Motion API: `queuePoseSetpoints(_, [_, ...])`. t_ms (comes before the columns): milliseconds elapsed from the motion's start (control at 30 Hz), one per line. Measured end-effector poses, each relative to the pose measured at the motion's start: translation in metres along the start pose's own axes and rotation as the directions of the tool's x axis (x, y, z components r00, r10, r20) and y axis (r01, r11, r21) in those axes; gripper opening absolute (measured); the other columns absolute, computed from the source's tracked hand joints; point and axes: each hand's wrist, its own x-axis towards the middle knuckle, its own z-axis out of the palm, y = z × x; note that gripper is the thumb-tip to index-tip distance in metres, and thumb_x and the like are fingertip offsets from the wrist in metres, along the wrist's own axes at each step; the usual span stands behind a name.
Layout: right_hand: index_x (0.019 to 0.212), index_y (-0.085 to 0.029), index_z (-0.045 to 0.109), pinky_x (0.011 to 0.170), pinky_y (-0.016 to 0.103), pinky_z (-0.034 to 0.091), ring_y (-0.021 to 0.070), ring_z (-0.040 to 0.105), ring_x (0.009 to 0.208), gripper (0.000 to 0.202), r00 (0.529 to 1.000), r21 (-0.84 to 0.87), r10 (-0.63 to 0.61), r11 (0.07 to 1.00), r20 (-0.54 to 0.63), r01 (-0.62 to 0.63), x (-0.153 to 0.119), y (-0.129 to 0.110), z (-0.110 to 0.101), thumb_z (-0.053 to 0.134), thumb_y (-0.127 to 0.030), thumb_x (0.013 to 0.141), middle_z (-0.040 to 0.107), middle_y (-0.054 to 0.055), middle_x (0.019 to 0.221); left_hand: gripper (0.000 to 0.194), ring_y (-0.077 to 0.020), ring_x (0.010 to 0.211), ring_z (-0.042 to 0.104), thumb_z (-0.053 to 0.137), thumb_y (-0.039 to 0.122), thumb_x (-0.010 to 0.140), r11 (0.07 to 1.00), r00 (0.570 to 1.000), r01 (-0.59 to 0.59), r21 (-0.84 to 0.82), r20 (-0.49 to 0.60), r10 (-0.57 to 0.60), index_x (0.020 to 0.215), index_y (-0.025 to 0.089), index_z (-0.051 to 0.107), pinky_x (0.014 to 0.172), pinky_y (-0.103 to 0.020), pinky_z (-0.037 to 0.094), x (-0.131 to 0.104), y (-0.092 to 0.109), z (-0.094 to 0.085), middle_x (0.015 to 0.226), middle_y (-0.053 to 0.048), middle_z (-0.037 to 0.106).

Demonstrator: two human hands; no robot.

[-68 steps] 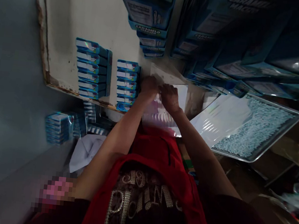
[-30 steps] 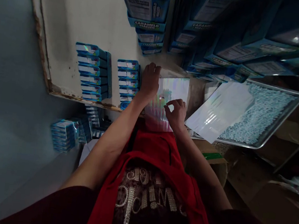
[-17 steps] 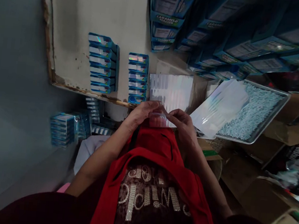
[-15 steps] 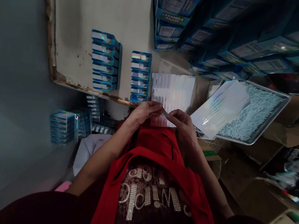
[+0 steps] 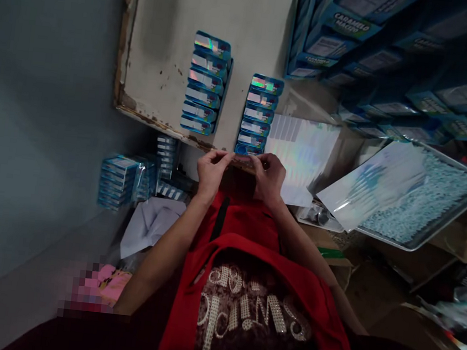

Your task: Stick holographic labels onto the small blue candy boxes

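Observation:
A thin clear strip [image 5: 242, 157] is stretched between my two hands at the table's front edge. My left hand [image 5: 214, 172] pinches its left end, and my right hand [image 5: 269, 174] pinches the right end. Just beyond the strip stands a row of small blue boxes [image 5: 258, 113], most with pale or shiny labels on top; the nearest box shows no pale label. Another labelled row of blue boxes [image 5: 203, 91] lies farther left. A shiny label sheet [image 5: 306, 155] rests to the right of my right hand.
Large blue cartons [image 5: 353, 26] are stacked at the back right. A metal tray [image 5: 412, 246] of small pale-blue pieces holds more sheets [image 5: 374, 184] at the right. Wrapped blue boxes [image 5: 117, 182] sit low at the left, beside the wall.
Both hands have moved from the label sheet to the near end of the right box row, with the strip now held out between them. The view has shifted, so the table appears farther right.

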Motion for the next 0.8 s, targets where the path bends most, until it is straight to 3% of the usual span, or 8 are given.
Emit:
queuePoseSetpoints(167, [0.090,-0.024,0.078,0.079,0.036,0.050,0.0243,0.074,0.084,0.026,1.000,-0.146,0.011,0.989,-0.014,-0.012,0.015,-0.003,0.011,0.070,-0.048,0.099,0.081,0.005,0.090,0.016,-0.0121,0.068,0.061,0.086,0.031,0.082,0.999,1.000,0.023,0.023,0.008,-0.023,0.080,0.018,0.077,0.066,-0.022,0.048,0.030,-0.010,0.003,0.073,0.002,0.071])
queuePoseSetpoints(500, [0.094,-0.022,0.075,0.079,0.035,0.047,0.0224,0.070,0.082,0.031,0.998,-0.263,0.057,0.963,0.011,-0.052,0.024,0.000,0.018,0.065,-0.051,0.099,0.077,0.004,0.089,0.029,-0.0107,0.063,0.059,0.092,0.039,0.074,0.991,0.995,0.086,-0.101,0.053,-0.081,0.079,0.015,0.076,0.061,-0.021,0.046,0.047,-0.032,0.007,0.070,0.001,0.071])
queuePoseSetpoints(600, [0.091,-0.023,0.063,0.075,0.033,0.045,0.0192,0.062,0.077,0.035,0.995,-0.225,0.053,0.972,-0.086,-0.072,0.029,0.010,0.021,0.075,-0.056,0.090,0.070,0.001,0.086,0.038,-0.0093,0.064,0.060,0.097,0.041,0.069,0.953,0.972,0.231,-0.195,0.082,-0.219,0.082,0.015,0.072,0.064,-0.020,0.048,0.053,-0.040,0.017,0.073,0.002,0.070])
queuePoseSetpoints(700, [0.097,-0.026,0.053,0.074,0.033,0.047,0.0187,0.058,0.078,0.057,0.984,-0.125,0.092,0.986,-0.150,-0.112,0.038,0.021,0.016,0.087,-0.065,0.074,0.065,-0.001,0.089,0.046,-0.0094,0.065,0.063,0.098,0.036,0.068,0.911,0.939,0.343,-0.229,0.062,-0.338,0.095,0.017,0.066,0.067,-0.021,0.052,0.054,-0.045,0.025,0.078,0.004,0.067])
queuePoseSetpoints(800, [0.111,-0.026,0.053,0.084,0.037,0.055,0.0229,0.065,0.097,0.071,0.995,0.113,0.092,0.989,0.027,-0.094,0.048,0.028,0.001,0.091,-0.068,0.067,0.070,0.005,0.109,0.047,-0.0119,0.072,0.067,0.092,0.027,0.076,0.974,0.978,0.189,-0.124,-0.062,-0.198,0.112,0.019,0.064,0.073,-0.024,0.056,0.047,-0.046,0.017,0.085,0.003,0.068])
